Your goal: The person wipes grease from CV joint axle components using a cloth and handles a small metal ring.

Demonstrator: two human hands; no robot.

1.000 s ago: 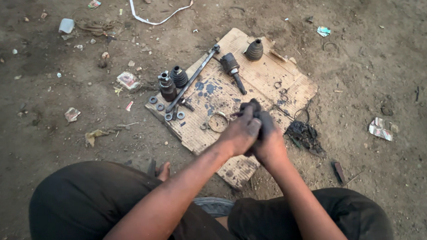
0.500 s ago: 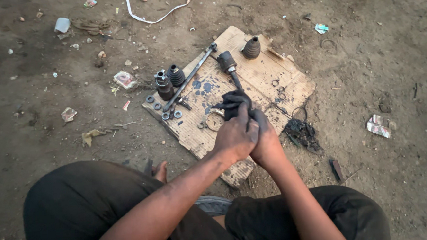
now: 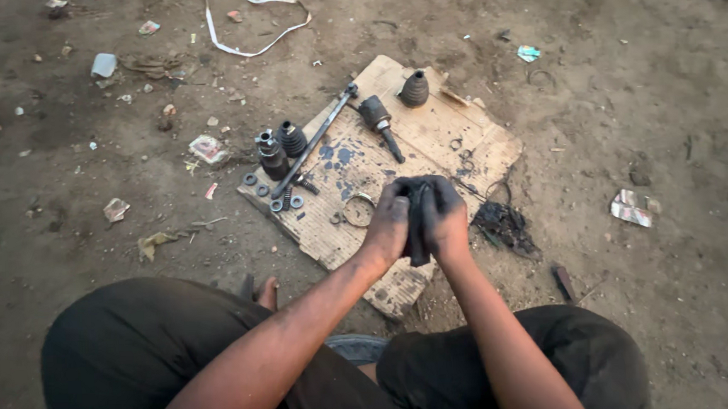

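Head view shows your left hand (image 3: 388, 221) and right hand (image 3: 445, 217) pressed together, both closed around a dark, grease-black rubbery part (image 3: 417, 226) that you hold above the near half of the flat brown cardboard sheet (image 3: 427, 135) lying on the dirt ground (image 3: 642, 115).

Along the cardboard's left edge lie a long thin steel rod (image 3: 313, 141), two small dark ribbed cylinders (image 3: 282, 146) and a few steel washers (image 3: 259, 185). Near its far corner sit a black conical rubber boot (image 3: 413, 88) and a stubby dark metal joint with a shaft (image 3: 380, 122). A loose metal ring (image 3: 358, 209) lies just left of your hands. Off the right edge sits a black greasy clump (image 3: 504, 222).

Open room lies to the right and far side of the cardboard, where the dirt is mostly bare.

A crumpled white-and-red wrapper (image 3: 208, 148) lies left of the cardboard, another pale wrapper (image 3: 632, 209) well to the right, a small turquoise scrap (image 3: 529, 53) beyond the far edge, and a white strap (image 3: 255, 23) curls at the top.
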